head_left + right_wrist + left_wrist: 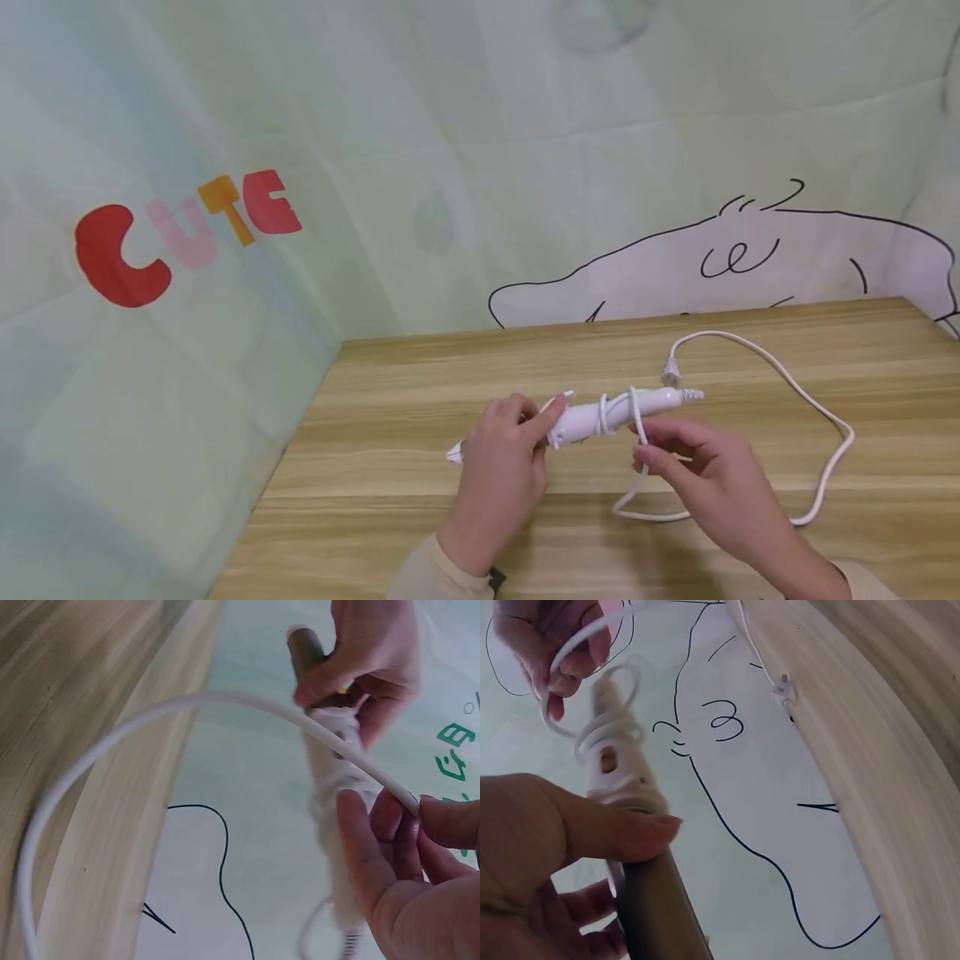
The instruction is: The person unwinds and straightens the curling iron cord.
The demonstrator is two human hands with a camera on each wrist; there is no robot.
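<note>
A white-handled curling iron (581, 423) is held above the table by my left hand (502, 467), which grips it where handle and barrel meet. In the left wrist view its metallic barrel (664, 907) runs down past my thumb. Several turns of white cord (600, 735) lie around the handle. My right hand (716, 479) pinches the cord (367, 761) between thumb and fingers, just beside the handle's tail end. From there the loose cord (816, 408) loops over the table to its plug (671, 369), behind the handle. My left palm hides part of the barrel.
The wood-grain table (360, 417) meets a pale printed cloth backdrop (420, 167) at its back and left edges. Coloured letters (123, 258) and a line-drawn figure (742, 258) are printed on the cloth.
</note>
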